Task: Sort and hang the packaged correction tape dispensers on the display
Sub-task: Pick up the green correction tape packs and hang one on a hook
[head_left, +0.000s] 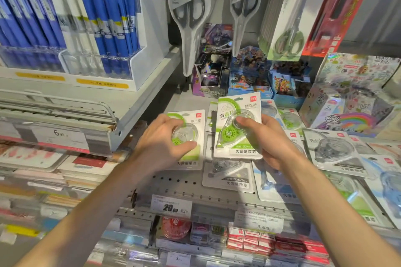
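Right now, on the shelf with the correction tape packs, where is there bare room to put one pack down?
A bare perforated strip of the shelf lies below the left hand and left of the grey pack. Another bare patch is behind the green pack, before the card boxes. Right of the right hand, packs overlap densely.

The left hand covers most of the green correction tape pack under it, so only that pack's right strip and bottom print show. The right hand's fingers lie behind the raised green pack, which hides parts of the packs beneath. At lower right, the blue pack is cut by the frame edge, and the lower-left shelf goods are too blurred to identify.
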Demonstrator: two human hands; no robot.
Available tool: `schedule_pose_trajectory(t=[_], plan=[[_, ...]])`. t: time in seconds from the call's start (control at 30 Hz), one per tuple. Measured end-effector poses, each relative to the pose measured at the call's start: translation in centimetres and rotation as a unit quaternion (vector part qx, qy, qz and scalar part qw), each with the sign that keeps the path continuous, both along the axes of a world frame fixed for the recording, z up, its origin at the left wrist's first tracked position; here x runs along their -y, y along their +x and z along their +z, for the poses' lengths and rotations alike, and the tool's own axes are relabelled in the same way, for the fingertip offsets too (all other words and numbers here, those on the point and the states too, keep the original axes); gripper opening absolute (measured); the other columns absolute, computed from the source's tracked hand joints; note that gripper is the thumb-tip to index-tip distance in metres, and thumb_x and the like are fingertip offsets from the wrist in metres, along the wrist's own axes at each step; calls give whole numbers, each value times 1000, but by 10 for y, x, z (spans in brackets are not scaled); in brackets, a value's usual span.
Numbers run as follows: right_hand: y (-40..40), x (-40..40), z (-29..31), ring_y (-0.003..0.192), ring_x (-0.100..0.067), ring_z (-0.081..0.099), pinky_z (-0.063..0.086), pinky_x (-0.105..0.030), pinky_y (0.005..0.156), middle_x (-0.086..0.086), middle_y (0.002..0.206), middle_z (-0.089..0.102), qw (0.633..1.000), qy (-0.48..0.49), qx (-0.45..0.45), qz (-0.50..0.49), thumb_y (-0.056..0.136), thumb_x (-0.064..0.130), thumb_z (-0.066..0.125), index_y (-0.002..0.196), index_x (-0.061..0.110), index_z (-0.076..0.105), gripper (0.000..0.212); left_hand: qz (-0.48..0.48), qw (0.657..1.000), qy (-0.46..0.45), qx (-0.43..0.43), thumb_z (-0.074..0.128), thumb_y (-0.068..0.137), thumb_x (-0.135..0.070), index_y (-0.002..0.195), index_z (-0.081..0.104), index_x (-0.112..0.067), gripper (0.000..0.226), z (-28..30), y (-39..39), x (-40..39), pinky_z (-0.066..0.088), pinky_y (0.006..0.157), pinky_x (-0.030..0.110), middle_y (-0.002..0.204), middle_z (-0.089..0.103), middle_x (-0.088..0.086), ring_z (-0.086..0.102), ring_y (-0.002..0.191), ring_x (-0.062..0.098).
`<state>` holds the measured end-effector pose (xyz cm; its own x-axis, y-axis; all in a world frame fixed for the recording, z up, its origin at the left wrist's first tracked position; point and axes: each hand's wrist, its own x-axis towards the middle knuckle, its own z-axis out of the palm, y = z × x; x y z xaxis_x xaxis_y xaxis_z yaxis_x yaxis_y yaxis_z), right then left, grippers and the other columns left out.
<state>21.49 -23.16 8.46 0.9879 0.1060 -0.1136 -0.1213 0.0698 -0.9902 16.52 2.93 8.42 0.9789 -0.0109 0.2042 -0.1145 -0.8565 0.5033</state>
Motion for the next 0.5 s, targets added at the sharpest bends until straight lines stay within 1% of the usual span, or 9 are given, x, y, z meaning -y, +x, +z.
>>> schedule_pose_trajectory(t=[0.07, 0.13, 0.17, 0.2, 0.23, 0.3, 0.33, 0.43, 0.5], plan=[[-4, -3, 3, 108, -29, 75, 55, -55, 102, -4, 117, 79, 1000, -8, -9, -13, 84, 32, 82, 130, 15, 64, 53, -7, 999, -28, 26, 75, 82, -58, 141, 54, -21, 73, 10, 3, 7, 47, 101, 35, 126, 47, -9, 50, 109, 11], [-9, -8, 7, 111, -28, 74, 55, -52, 103, -2, 121, 78, 1000, -15, -18, -6, 68, 47, 87, 136, 18, 61, 78, -16, 998, -57, 39, 76, 81, -58, 142, 54, -24, 74, 17, 7, 18, 46, 100, 33, 125, 47, -10, 51, 108, 10], [-12, -10, 9, 112, -25, 75, 57, -49, 102, -1, 121, 78, 1000, -10, -22, 6, 63, 51, 88, 137, 19, 60, 86, -26, 996, -73, 46, 77, 80, -57, 142, 55, -25, 74, 19, 8, 25, 46, 99, 32, 123, 47, -10, 51, 107, 10], [-15, -11, 11, 110, -21, 76, 58, -44, 99, 0, 119, 79, 999, 2, -23, 25, 63, 50, 88, 136, 18, 61, 84, -38, 994, -87, 57, 78, 79, -57, 141, 56, -24, 74, 21, 9, 33, 46, 97, 29, 121, 48, -11, 52, 106, 8], [-17, -12, 12, 109, -18, 76, 60, -40, 95, -1, 118, 80, 999, 20, -20, 45, 70, 46, 88, 133, 17, 63, 74, -51, 991, -98, 69, 78, 78, -56, 141, 57, -24, 73, 22, 10, 41, 45, 95, 26, 121, 48, -11, 52, 106, 7], [-21, -13, 17, 109, -21, 76, 62, -36, 91, -6, 117, 80, 996, 64, -10, 61, 84, 26, 84, 127, 12, 68, 48, -73, 987, -112, 88, 79, 78, -56, 141, 58, -23, 74, 25, 10, 53, 45, 96, 22, 122, 50, -11, 52, 108, 5], [-23, -12, 19, 110, -24, 76, 62, -37, 91, -9, 117, 79, 995, 79, -6, 55, 87, 18, 82, 126, 10, 69, 42, -84, 985, -117, 91, 78, 79, -56, 142, 58, -24, 74, 26, 10, 58, 45, 97, 22, 124, 49, -11, 52, 111, 4], [-29, -1, 25, 110, -24, 76, 62, -31, 86, -10, 118, 79, 995, 95, 15, 34, 89, 8, 79, 129, 7, 67, 42, -114, 978, -140, 100, 74, 79, -61, 143, 57, -25, 75, 31, 8, 67, 45, 101, 22, 125, 48, -15, 50, 114, 3], [-32, 11, 30, 109, -24, 76, 62, -28, 82, -11, 118, 79, 993, 108, 34, 26, 88, 7, 78, 128, 7, 67, 42, -105, 972, -168, 126, 71, 79, -63, 145, 53, -27, 77, 35, 9, 73, 43, 98, 17, 124, 47, -17, 50, 116, 1]])
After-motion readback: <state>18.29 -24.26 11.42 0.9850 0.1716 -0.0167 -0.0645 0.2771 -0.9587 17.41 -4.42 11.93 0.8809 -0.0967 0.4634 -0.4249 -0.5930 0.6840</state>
